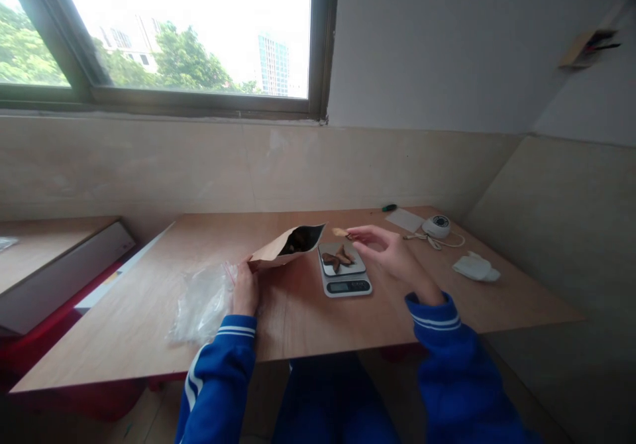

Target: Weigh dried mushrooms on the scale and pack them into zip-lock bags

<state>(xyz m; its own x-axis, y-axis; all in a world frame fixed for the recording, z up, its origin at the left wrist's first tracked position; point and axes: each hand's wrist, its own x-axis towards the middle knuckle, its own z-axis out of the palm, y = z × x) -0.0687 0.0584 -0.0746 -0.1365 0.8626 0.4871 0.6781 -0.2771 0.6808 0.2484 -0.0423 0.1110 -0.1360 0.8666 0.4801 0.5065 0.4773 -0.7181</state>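
Observation:
A brown paper bag (271,250) lies tilted with its mouth open to the right, dark pieces showing inside. My left hand (245,289) grips its lower left end. Beside the bag is a white digital scale (348,286) with several brown dried pieces (338,258) on its plate. Above the scale's right side, my right hand (385,250) pinches a light brown dried piece (340,232) between thumb and fingers, near the bag's mouth.
Clear plastic bags (201,303) lie left of my left hand on the wooden table (293,328). Toward the back right are a white dome camera (436,226) with its cable, a paper sheet (405,220), a green-black object (389,208) and a white crumpled item (476,268).

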